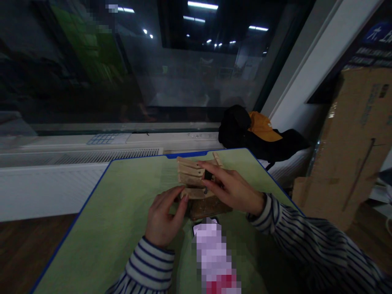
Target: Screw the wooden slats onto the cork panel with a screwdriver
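Note:
Several pale wooden slats (188,171) with small dark holes lie side by side near the far edge of the green table. My left hand (165,216) pinches the left end of the nearest slat (194,192) between thumb and fingers. Over the slats' right part, my right hand (235,188) has a small black block-like piece (208,174) between thumb and forefinger. A short dark tip shows below that piece at the nearest slat; I cannot tell whether it goes into a hole. Just in front of the slats lies a brown block (208,209), partly under the nearest one.
A phone (211,245) with a blurred-out screen lies between my forearms on the green tabletop (122,228), which has a blue rim. Behind are a radiator (134,156) and a window sill. Dark cloth with an orange cap (263,126) sits at right, near large cardboard (352,147).

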Tool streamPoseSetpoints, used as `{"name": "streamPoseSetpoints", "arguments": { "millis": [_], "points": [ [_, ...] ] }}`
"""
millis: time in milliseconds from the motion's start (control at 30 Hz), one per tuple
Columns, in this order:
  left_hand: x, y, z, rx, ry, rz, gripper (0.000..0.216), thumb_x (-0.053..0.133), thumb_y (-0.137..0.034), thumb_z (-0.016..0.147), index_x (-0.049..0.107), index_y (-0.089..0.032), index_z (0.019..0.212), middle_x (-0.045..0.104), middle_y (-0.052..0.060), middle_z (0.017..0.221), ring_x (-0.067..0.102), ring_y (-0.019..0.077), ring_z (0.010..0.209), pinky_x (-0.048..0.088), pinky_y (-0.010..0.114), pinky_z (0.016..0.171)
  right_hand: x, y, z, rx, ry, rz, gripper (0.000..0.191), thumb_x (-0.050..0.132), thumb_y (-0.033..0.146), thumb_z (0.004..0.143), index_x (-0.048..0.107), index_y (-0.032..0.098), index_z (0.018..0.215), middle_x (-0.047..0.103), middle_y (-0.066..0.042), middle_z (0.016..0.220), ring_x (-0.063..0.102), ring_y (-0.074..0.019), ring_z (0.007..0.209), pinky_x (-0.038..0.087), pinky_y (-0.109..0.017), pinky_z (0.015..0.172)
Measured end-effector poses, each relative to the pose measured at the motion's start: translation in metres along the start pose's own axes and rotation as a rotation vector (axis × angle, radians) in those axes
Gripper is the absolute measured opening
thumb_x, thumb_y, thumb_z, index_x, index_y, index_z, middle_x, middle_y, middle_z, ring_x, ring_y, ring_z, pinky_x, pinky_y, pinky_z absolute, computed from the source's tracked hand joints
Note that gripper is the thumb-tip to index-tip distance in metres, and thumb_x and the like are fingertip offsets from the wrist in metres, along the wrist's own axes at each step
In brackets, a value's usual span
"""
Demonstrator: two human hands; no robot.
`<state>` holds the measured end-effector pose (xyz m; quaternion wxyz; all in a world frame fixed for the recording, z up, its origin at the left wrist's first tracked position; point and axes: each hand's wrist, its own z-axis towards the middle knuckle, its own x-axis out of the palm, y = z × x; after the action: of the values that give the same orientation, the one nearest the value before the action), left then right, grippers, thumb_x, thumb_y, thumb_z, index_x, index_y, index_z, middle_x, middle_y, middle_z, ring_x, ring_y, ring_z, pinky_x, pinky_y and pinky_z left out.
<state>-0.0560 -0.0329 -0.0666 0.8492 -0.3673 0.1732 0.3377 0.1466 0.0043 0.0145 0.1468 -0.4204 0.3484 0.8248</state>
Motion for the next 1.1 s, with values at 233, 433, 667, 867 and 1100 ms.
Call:
{"name": "streamPoseSetpoints", "arguments": {
  "millis": [233, 433, 667, 867, 1100],
  "points": [
    [0.001, -0.001, 0.001, 0.005, 0.002, -0.015, 0.023, 0.059, -0.023, 0.082, 0.062, -0.016, 0.103, 0.068, 0.006, 0.09, 0.063, 0.0165, 0.076, 0.051, 0.03, 0.072, -0.014, -0.002, 0.009, -0.084, 0.114, 0.07, 0.042, 0.042, 0.019, 0.091, 0.037, 0.021, 0.132, 0.06, -0.007, 0.118, 0.058, -0.017, 0.103, 0.045, -0.031, 0.087],
    [-0.001, -0.002, 0.0, 0.002, 0.011, -0.028, 0.024, 0.059, -0.021, 0.081, 0.061, -0.016, 0.104, 0.068, 0.006, 0.09, 0.062, 0.0165, 0.078, 0.051, 0.03, 0.073, -0.011, -0.009, 0.007, -0.011, 0.058, 0.008, 0.035, 0.043, 0.022, 0.092, 0.04, 0.021, 0.127, 0.064, -0.006, 0.108, 0.063, -0.0126, 0.072, 0.048, -0.025, 0.067],
    [-0.001, -0.001, -0.001, -0.008, -0.001, -0.033, 0.023, 0.06, -0.021, 0.081, 0.061, -0.016, 0.103, 0.068, 0.006, 0.091, 0.062, 0.0166, 0.079, 0.051, 0.03, 0.072, -0.002, -0.009, -0.005, 0.058, -0.049, -0.147, 0.033, 0.045, 0.028, 0.091, 0.041, 0.018, 0.123, 0.067, -0.007, 0.102, 0.063, -0.0135, 0.063, 0.046, -0.026, 0.059],
    [0.0, 0.002, -0.003, -0.025, 0.011, -0.018, 0.024, 0.059, -0.024, 0.082, 0.061, -0.016, 0.105, 0.068, 0.006, 0.091, 0.062, 0.0162, 0.075, 0.051, 0.03, 0.07, -0.012, -0.001, 0.003, 0.014, 0.038, -0.11, 0.037, 0.045, 0.026, 0.091, 0.039, 0.019, 0.127, 0.065, -0.007, 0.108, 0.063, -0.0136, 0.068, 0.046, -0.026, 0.064],
    [0.001, 0.003, -0.003, -0.047, 0.014, -0.014, 0.025, 0.059, -0.024, 0.081, 0.061, -0.017, 0.105, 0.068, 0.006, 0.091, 0.062, 0.0165, 0.075, 0.051, 0.03, 0.071, -0.009, 0.0, 0.007, -0.005, 0.024, -0.038, 0.035, 0.045, 0.021, 0.09, 0.039, 0.021, 0.125, 0.063, -0.006, 0.111, 0.062, -0.0173, 0.09, 0.047, -0.029, 0.075]
  ]
}}
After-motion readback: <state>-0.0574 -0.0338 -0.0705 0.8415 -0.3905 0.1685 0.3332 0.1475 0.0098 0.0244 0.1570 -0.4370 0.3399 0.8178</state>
